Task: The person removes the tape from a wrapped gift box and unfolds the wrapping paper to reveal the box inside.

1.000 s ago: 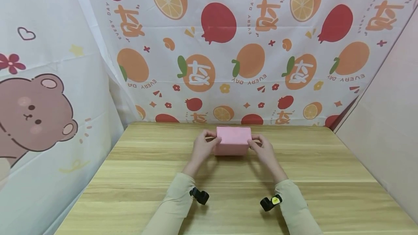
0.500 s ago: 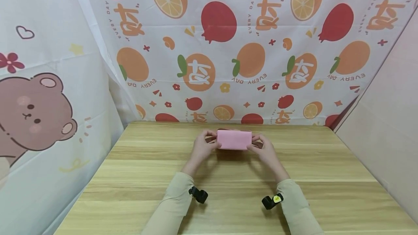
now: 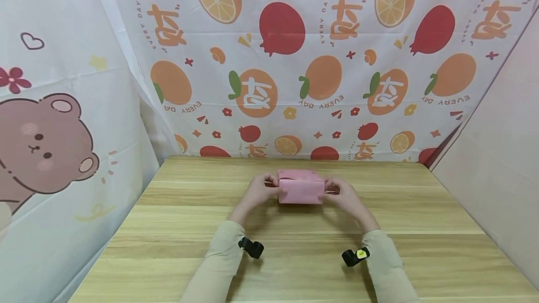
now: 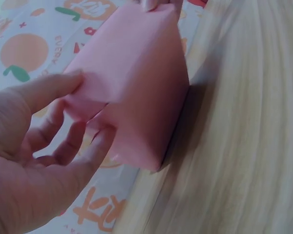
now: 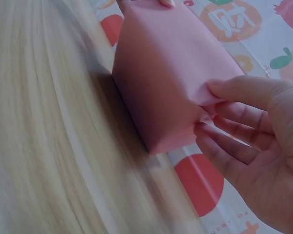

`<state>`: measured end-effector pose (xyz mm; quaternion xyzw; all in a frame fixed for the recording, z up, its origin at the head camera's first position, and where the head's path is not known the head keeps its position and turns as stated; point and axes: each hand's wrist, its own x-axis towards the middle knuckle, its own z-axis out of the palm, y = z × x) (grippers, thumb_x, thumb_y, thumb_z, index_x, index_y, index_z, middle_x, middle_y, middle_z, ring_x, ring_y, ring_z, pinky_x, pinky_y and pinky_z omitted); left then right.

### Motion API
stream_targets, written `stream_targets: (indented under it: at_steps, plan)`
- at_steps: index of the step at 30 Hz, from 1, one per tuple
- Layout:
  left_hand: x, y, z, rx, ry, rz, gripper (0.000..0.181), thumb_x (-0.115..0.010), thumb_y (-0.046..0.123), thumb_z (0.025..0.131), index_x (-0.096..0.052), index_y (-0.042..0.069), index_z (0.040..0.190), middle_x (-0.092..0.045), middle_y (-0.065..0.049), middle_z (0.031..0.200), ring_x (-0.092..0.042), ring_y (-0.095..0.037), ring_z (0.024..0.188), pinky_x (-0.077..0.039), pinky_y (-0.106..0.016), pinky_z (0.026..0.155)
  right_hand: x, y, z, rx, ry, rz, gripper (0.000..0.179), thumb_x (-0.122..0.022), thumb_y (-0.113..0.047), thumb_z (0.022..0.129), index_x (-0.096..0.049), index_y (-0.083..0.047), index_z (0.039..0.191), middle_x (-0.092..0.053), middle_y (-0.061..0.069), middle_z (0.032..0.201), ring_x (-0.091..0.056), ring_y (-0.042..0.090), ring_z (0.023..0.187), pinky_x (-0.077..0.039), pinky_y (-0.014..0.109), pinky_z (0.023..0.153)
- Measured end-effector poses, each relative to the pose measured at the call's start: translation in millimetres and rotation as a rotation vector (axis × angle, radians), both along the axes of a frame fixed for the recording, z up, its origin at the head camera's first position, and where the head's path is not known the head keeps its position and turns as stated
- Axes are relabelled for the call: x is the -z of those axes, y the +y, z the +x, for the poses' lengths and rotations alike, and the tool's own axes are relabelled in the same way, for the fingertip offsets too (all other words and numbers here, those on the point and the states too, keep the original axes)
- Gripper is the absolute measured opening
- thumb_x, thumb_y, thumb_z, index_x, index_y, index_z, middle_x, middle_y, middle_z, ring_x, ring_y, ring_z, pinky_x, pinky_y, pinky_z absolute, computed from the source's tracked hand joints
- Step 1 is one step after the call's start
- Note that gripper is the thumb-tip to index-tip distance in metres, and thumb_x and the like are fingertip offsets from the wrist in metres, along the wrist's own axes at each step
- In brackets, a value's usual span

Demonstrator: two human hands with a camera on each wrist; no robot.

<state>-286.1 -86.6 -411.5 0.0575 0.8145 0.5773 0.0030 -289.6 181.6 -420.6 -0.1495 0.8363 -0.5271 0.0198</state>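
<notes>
A pink paper-wrapped box (image 3: 301, 193) is held between my two hands near the far side of the table. A seam or fold edge shows along its upper face in the head view. My left hand (image 3: 258, 190) pinches the left end, and the left wrist view shows thumb and fingers around folded paper on the box (image 4: 136, 73). At the opposite end my right hand (image 3: 344, 196) grips with thumb on one face and fingers at the end fold of the box (image 5: 171, 68). The underside is hidden.
The wooden table (image 3: 168, 256) spreads out around the arms. Behind it hangs a fruit-print cloth (image 3: 282, 83), close beyond the box. A bear-print cloth (image 3: 118, 120) hangs at the left, and a pale wall (image 3: 497, 162) stands at the right.
The box has been turned toward me between both hands. Its former top now faces the front, and a face with a seam has come up on top. Both hands have shifted slightly nearer.
</notes>
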Motion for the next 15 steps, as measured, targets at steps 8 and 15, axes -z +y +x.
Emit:
stream_targets:
  at_steps: [8, 15]
  plan:
    - [1.8, -6.7, 0.1, 0.126, -0.051, -0.014, 0.031, -0.079, 0.018, 0.066, -0.053, 0.005, 0.078, -0.057, -0.004, 0.087, -0.058, -0.018, 0.088, -0.045, -0.027, 0.07, -1.5, 5, -1.1, -0.086, 0.037, 0.103, 0.026, -0.075, -0.027, 0.07, -0.062, -0.01, 0.084, -0.054, 0.006, 0.117, -0.055, 0.022, 0.105, -0.048, 0.032, 0.087]
    - [6.3, -13.5, -0.8, 0.239, -0.144, -0.057, 0.036, -0.079, 0.019, 0.066, -0.051, 0.004, 0.082, -0.056, -0.004, 0.084, -0.057, -0.015, 0.077, -0.047, -0.03, 0.068, -2.0, 10, -1.4, -0.205, 0.075, 0.174, 0.017, -0.075, -0.018, 0.071, -0.063, -0.01, 0.079, -0.055, 0.008, 0.112, -0.051, 0.023, 0.107, -0.05, 0.029, 0.084]
